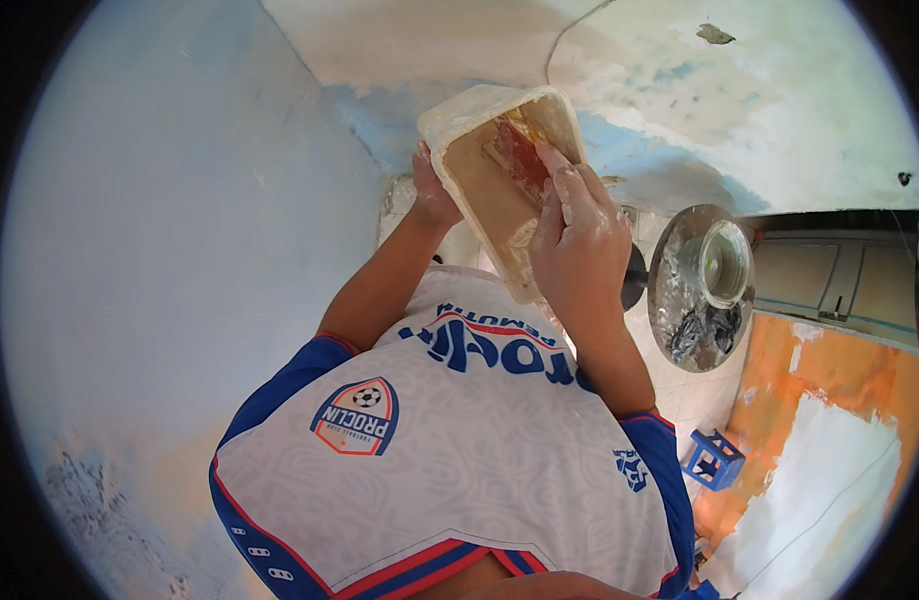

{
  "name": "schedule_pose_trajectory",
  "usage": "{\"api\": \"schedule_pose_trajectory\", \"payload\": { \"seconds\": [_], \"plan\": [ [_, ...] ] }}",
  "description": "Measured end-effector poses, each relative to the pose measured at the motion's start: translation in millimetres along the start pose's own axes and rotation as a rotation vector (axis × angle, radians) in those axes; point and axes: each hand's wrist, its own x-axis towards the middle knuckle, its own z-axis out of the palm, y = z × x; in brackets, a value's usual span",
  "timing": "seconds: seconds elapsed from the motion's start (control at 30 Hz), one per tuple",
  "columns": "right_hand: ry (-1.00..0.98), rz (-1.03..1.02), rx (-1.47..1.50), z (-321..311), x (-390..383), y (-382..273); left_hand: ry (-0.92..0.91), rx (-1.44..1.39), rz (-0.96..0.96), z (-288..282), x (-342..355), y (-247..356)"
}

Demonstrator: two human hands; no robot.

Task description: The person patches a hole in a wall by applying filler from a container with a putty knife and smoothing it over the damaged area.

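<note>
right hand [578, 232]: fingers curled over the near long rim of the tub, fingertips [552, 163] pressed on a reddish scraper blade inside; shut on the blade, as far as I can tell
left hand [432, 192]: wraps the tub's far side from behind, mostly hidden by it; only wrist and thumb edge show, grip closed on the wall
tub [480, 190]: pale rectangular plastic tub, caked with beige putty, held up in front of the chest, tilted with its mouth toward the camera, touching both hands
scraper [521, 152]: flat reddish blade lying against the tub's inner wall near the top corner; handle not visible
risk, slip: tub is tilted and smeared, so a wet grip could let it slide out of the left hand, my judgement
risk, spill: steep tilt could let putty slump over the lower rim onto the shirt [460, 440]
risk, blade: pressing with bare fingertips could nick them if the blade skids
pan [702, 290]: round metal dish below to the right, well apart from the hands, holding a clear jar [722, 262] and dark scraps
stool [713, 459]: small blue one on the floor, lower right
wall [160, 230]: pale blue, patchy, on the left
counts: hands 2, tub 1, scraper 1, pan 1, jar 1, stool 1
</note>
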Motion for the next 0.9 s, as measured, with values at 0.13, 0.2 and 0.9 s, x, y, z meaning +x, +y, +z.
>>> {"api": "schedule_pose_trajectory", "payload": {
  "seconds": [0.13, 0.2, 0.9],
  "plan": [
    [0.044, 0.018, -0.033, 10.8, 9.1, -7.6, 0.058, -0.067, -0.071, -8.1, 9.8, 9.8],
    [0.054, 0.023, -0.043, 17.7, 13.0, -10.5, -0.011, -0.168, -0.108, -12.1, 15.1, 14.7],
    [0.064, 0.417, 0.558, 44.5, 38.5, 19.3, -0.016, 0.132, -0.025, -27.2, 54.2, 31.3]
  ]
}}
